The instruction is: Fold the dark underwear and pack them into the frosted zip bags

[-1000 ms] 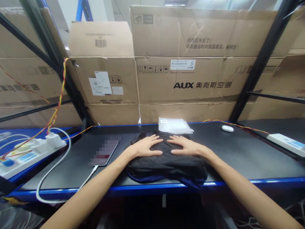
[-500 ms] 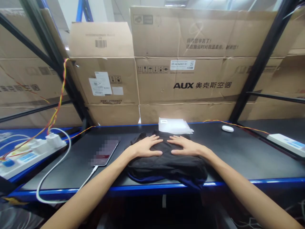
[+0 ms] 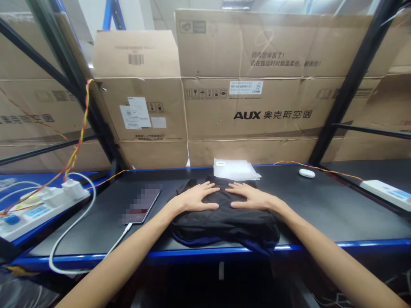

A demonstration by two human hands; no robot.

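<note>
A bundle of black cloth, with dark blue showing along its lower edge, lies at the front of the black shelf top. It looks like a folded garment, though its exact kind is hidden. My left hand rests flat on the left part of the cloth, fingers stretched out. On the right part lies my right hand, palm down with the fingers spread. The two thumbs point toward each other with a gap of cloth between them. Just behind the cloth sits a stack of clear plastic bags with a small label.
To the left lies a phone with a white charging cable looping over the shelf edge. Power strips stand at both sides. A white earbud case is at the right. Large cardboard sheets and dark posts close off the back.
</note>
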